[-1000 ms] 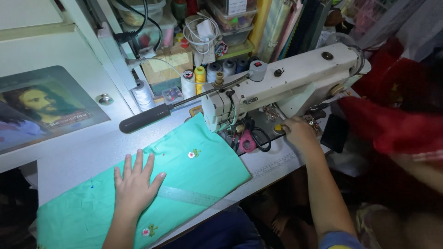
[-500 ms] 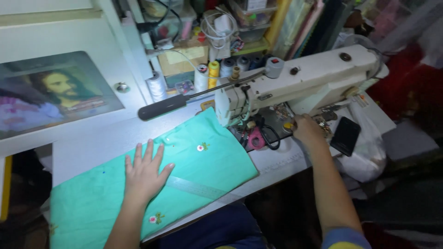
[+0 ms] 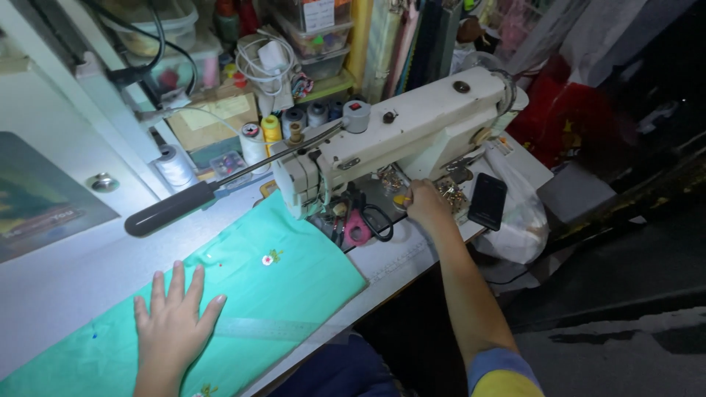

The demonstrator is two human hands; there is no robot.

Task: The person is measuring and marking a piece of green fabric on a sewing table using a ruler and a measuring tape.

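Observation:
A mint-green cloth [image 3: 294, 279] with small embroidered flowers lies flat on the white sewing table [image 3: 66, 287], one corner under the needle end of a cream sewing machine [image 3: 412, 132]. My left hand [image 3: 173, 320] presses flat on the cloth, fingers spread, just above a clear ruler [image 3: 272, 328]. My right hand [image 3: 426, 206] reaches under the machine's arm with fingers curled on a small yellow thing among little metal parts [image 3: 450, 195]; what it grips is too small to tell. Pink-handled scissors [image 3: 358, 226] lie just to its left.
A black-handled lamp arm [image 3: 173, 208] crosses above the cloth. Thread spools [image 3: 254, 143] and boxes crowd the shelf behind. A black phone [image 3: 487, 201] lies at the table's right end over a white plastic bag [image 3: 518, 220]. A framed picture [image 3: 37, 209] sits at the far left.
The view has swung right and lower. My left hand still rests flat on the cloth and my right hand still stays under the machine's arm.

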